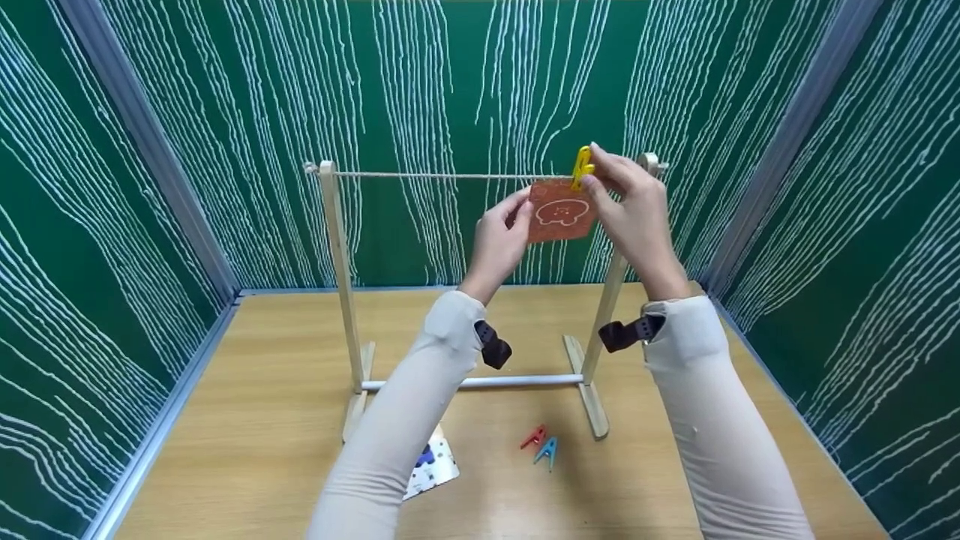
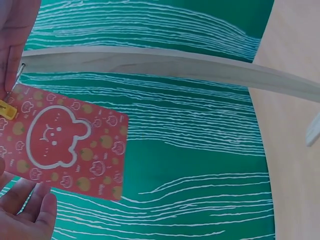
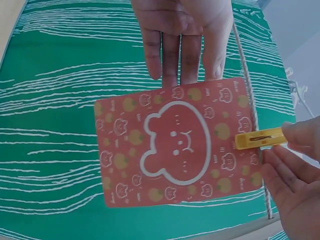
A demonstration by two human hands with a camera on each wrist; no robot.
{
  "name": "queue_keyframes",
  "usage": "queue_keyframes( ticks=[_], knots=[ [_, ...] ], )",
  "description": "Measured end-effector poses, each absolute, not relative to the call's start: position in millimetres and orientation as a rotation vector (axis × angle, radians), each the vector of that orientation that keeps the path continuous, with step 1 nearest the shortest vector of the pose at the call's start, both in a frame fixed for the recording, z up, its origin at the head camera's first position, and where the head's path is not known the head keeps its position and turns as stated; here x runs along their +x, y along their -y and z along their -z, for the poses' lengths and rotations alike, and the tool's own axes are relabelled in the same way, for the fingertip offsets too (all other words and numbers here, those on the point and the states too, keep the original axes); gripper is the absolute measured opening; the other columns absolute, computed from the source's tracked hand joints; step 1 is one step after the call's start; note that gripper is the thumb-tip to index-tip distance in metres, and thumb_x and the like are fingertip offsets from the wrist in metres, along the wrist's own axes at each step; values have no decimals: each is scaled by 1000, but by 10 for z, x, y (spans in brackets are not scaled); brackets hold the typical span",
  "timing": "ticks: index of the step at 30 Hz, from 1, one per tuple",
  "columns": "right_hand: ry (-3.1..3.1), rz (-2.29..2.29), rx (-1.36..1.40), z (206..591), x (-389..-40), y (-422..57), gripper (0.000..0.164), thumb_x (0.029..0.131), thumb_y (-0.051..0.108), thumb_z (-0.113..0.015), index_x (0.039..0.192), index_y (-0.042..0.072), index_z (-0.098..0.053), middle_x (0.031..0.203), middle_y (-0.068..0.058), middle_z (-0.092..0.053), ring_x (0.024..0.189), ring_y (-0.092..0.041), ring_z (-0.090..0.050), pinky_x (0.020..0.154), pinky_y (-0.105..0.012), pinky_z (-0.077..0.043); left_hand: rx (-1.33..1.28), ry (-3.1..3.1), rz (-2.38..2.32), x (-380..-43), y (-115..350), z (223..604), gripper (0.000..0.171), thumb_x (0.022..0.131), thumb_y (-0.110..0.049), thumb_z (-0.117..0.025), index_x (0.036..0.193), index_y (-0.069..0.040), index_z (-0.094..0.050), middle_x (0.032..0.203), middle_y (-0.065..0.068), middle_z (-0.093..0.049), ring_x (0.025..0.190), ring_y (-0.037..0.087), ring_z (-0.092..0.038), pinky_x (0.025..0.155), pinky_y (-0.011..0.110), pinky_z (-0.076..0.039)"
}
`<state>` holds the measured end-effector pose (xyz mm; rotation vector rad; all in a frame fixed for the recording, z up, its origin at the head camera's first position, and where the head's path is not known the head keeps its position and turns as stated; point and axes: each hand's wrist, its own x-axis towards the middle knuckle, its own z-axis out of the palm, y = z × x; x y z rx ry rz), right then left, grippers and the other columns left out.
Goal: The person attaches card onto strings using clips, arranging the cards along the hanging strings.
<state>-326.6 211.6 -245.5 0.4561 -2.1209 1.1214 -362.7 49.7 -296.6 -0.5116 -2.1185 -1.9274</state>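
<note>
A red card with a white-outlined bear face (image 1: 562, 212) is held up at the cord (image 1: 450, 176) of a wooden frame, its top edge along the cord. My left hand (image 1: 501, 238) pinches the card's left edge between thumb and fingers. With thumb and fingers, my right hand (image 1: 636, 210) grips a yellow clothespin (image 1: 582, 168). In the right wrist view the yellow clothespin (image 3: 260, 138) overlaps the edge of the card (image 3: 175, 145) beside the cord (image 3: 245, 65). The left wrist view shows the card (image 2: 70, 140) with the clothespin (image 2: 7, 110) at its corner.
On the table (image 1: 277, 420) lie a red clothespin (image 1: 534, 436) and a blue clothespin (image 1: 547, 452). A white patterned card (image 1: 442, 466) is partly hidden by the left sleeve. Wooden posts (image 1: 339, 270) and a white crossbar (image 1: 517, 382) form the frame. Green walls (image 1: 420, 97) enclose the table.
</note>
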Motion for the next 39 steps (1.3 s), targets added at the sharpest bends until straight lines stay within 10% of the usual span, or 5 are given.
queue_keyframes(
  ticks=[17,39],
  knots=[
    [2002,-1304,383,2663,-3194,-2168,38,96,15,-58,133,12,-57,125,-9,-64,112,-19,-62,99,-30,-48,-532,2201,1820,-3592,-258,3198,39,103,-23,-43,142,-16,-47,140,2,-54,128,12,-51,105,24,-42],
    [2036,-1580,323,3389,-3018,-2278,40,94,16,-61,133,6,-55,132,-15,-59,106,-4,-61,90,-14,-48,-418,2313,1730,-3541,272,3763,41,103,-21,-44,142,-10,-46,132,11,-59,122,21,-55,104,33,-44]
  ],
)
